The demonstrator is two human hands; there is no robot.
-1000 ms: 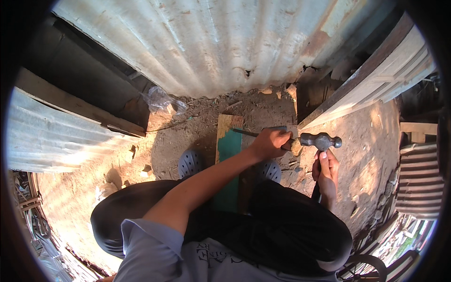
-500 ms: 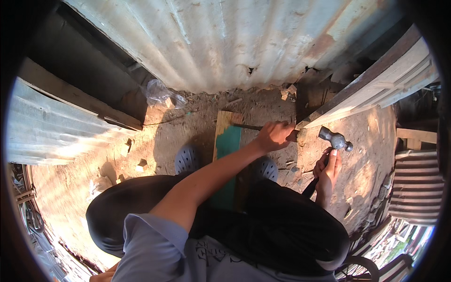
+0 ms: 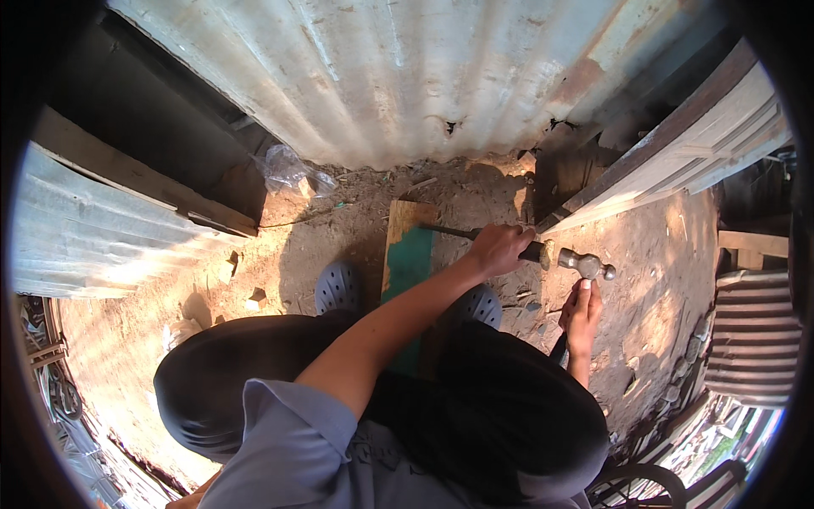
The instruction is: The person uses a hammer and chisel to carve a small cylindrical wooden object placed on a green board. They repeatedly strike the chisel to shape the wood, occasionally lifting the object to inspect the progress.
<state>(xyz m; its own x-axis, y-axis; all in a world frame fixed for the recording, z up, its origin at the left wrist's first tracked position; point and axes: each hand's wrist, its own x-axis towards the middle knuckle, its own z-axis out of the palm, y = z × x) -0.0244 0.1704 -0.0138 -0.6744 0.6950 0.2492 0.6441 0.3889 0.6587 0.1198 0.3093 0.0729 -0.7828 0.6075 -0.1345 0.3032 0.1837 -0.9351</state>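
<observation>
My left hand [image 3: 500, 249] is closed around a chisel [image 3: 453, 231], lying nearly level with its handle end pointing right. The chisel's thin blade reaches left to a wooden board [image 3: 409, 259], where green paint gives way to bare wood at the far end. Whether the tip bites into the wood, I cannot tell. In my right hand [image 3: 582, 316] is a ball-peen hammer [image 3: 585, 265], gripped by its dark handle close under the head. A small gap separates the flat hammer face from the chisel's handle end. My legs hide the board's near part.
Grey clogs [image 3: 337, 290] flank the board on the dirt floor. Corrugated metal [image 3: 398, 76] stands across the far side, with a wooden frame [image 3: 661, 144] slanting at the right. A clear plastic bag [image 3: 292, 170] and wood bits [image 3: 256, 299] lie at the left.
The hammer has come left, its head now close to the chisel's handle end. My left hand and the chisel have shifted slightly right.
</observation>
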